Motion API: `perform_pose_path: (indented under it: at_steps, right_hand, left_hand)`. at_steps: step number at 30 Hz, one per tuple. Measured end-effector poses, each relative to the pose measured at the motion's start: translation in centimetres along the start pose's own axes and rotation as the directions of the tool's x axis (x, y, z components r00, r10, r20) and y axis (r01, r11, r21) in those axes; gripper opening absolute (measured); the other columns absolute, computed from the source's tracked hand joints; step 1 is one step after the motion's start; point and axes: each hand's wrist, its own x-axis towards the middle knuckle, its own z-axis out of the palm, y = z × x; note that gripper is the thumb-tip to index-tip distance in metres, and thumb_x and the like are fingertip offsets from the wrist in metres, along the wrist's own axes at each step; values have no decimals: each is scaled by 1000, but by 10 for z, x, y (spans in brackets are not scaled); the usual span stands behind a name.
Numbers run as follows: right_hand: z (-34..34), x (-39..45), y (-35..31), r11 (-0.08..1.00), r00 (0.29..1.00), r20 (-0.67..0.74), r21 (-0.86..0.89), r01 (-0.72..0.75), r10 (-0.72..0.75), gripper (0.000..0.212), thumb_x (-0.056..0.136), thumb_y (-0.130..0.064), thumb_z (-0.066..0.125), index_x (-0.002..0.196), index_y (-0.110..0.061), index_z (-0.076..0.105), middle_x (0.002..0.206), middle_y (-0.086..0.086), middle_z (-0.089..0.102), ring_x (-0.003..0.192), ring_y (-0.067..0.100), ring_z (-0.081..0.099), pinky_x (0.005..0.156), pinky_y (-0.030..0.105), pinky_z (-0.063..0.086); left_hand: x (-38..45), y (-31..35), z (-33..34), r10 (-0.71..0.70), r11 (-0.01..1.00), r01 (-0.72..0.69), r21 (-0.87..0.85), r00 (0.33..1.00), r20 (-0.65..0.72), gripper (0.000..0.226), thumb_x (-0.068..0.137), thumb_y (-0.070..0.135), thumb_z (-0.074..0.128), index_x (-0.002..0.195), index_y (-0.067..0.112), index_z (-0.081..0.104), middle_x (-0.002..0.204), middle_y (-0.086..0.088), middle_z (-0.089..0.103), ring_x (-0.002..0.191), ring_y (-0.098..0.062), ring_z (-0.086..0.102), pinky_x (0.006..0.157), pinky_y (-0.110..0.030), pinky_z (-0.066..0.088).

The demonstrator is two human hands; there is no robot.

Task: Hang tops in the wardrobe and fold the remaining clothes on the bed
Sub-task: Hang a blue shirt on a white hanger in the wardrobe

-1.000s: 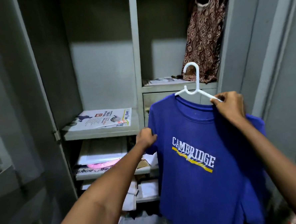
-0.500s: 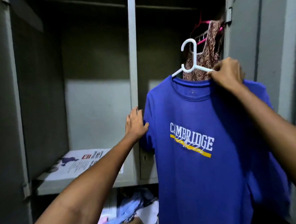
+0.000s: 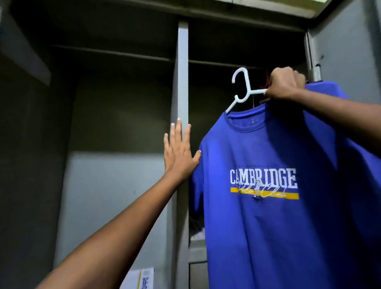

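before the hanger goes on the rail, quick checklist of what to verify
1. Right hand grips the white hanger: ok.
2. Blue t-shirt sits on the hanger, collar centred: ok.
3. Hook points towards the rail, not yet over it: not ok.
4. Left hand flat on the wardrobe divider, clear of the shirt's path: ok.
5. Free rail space beside the garment hanging behind: cannot tell.
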Motion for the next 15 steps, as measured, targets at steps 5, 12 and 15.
perform_pose_path:
  at_steps: [5, 12, 15]
  right_hand:
    - [33, 31, -21, 995, 998, -54, -100, 13, -19, 22, 83, -12, 65, 105, -5, 66, 110, 18, 64, 105, 37, 60, 79, 35, 46]
    - [62, 84, -47, 985, 978, -202, -170, 17, -51, 27, 88, 1, 49, 110, -3, 63, 117, 20, 61, 111, 38, 57, 85, 38, 46]
    - [72, 109, -57, 985, 966, -244, -169, 42, -83, 31, 89, 3, 44, 112, -5, 64, 118, 18, 61, 112, 37, 57, 85, 36, 46]
  left_hand:
    - [53, 4, 3, -48, 996, 36, -83, 988, -145, 87, 84, 21, 56, 151, 20, 1, 158, -7, -11, 146, -25, -7, 117, -40, 2]
    - [59, 4, 14, -10, 971, -44, -235, 974, -225, 95, 73, -13, 48, 150, 14, -1, 157, -10, -15, 146, -31, -4, 118, -34, 8]
    - [61, 1, 18, 7, 962, -74, -263, 969, -247, 96, 72, -15, 46, 150, 15, -1, 157, -9, -16, 146, -30, -4, 118, -32, 11]
